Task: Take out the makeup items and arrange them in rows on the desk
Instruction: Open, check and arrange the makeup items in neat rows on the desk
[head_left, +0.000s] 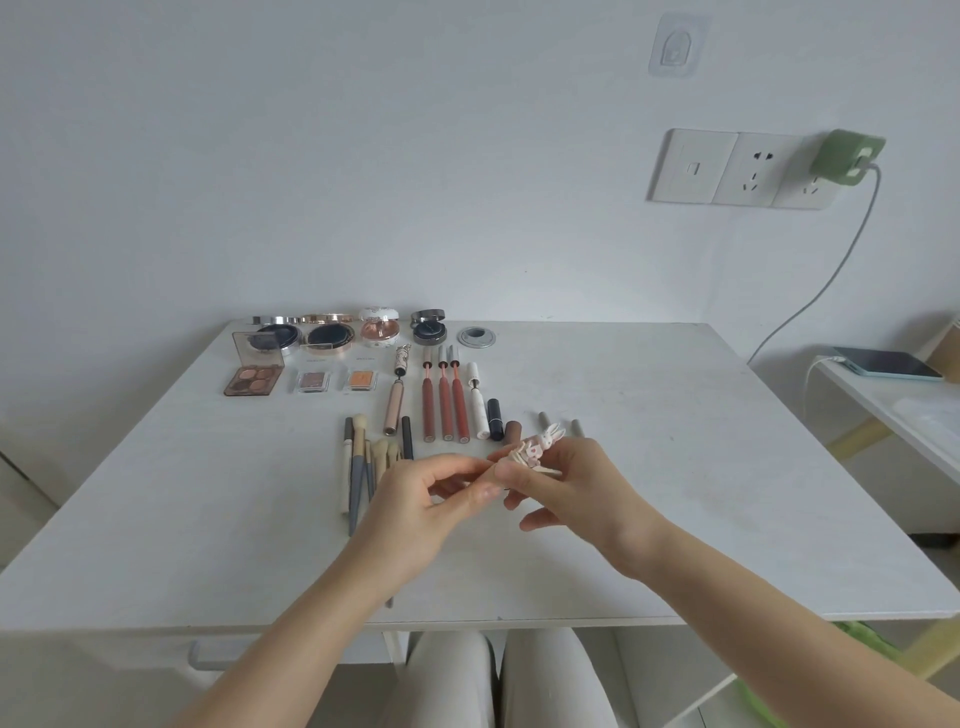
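Along the far edge of the white rectangular desk (675, 467), toward its far left corner, the round open compacts (327, 335) are set in one row, lids raised, so that each pan is exposed. In front of them the brown four-pan eyeshadow palette (254, 378) and two small clear square pans (337, 380) form a second row. The red-brown lip-gloss tubes (444, 402) are laid parallel beside these, caps pulled apart. The grey and cream-handled brushes (363, 462) are grouped nearer the front edge.

The left hand (415, 512) is raised above the desk centre, thumb and forefinger pinching one end of a small cream item topped with a rabbit figure (543, 441). The right hand (571, 491) is curled round its other end. The item is held clear of the desk, probably for opening or placement.
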